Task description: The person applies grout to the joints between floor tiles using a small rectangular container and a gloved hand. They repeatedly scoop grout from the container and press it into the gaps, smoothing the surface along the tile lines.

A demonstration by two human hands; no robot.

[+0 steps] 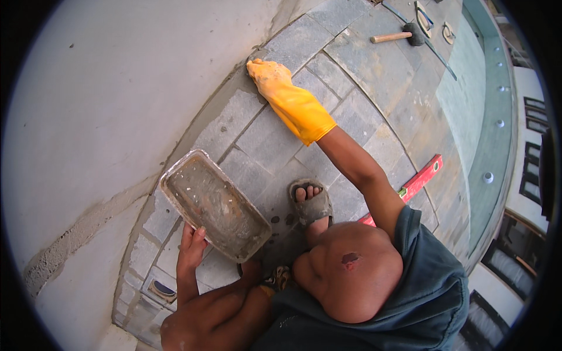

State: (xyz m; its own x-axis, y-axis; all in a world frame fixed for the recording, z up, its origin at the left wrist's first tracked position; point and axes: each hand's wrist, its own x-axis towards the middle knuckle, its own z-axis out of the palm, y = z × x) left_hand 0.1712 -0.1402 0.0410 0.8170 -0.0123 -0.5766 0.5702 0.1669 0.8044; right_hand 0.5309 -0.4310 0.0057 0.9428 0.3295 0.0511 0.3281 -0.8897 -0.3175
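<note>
Gripping a rectangular mortar tub (232, 187) by its near left edge, the bare left hand (192, 245) was closed partway, thumb over the rim and fingers beneath. The tub stood in front of the crouching person, over the slate pavers (257, 137) and close to the plastered wall (117, 88); whether it touched the paving could not be told. Grey mortar coated its inside, and its rim was crusted pale.

Beyond the tub's far end, the right hand (270, 77), in a yellow rubber glove (301, 114), reached to the mortar-smeared strip (225, 108) along the wall's foot. Its fingers were bent inward at the wall; what, if anything, they held was hidden.

Just right of the tub was a sandaled foot (311, 202). Farther right of the tub, a red spirit level (422, 177) lay on the pavers, partly covered by the person's arm and knee. Well beyond the tub, to its far right, lay a black-headed mallet (414, 34) with a wooden handle, a thin blue rod (442, 61) and a flip-flop (449, 33). A pale green basin (462, 99) bordered the paving on that side.
</note>
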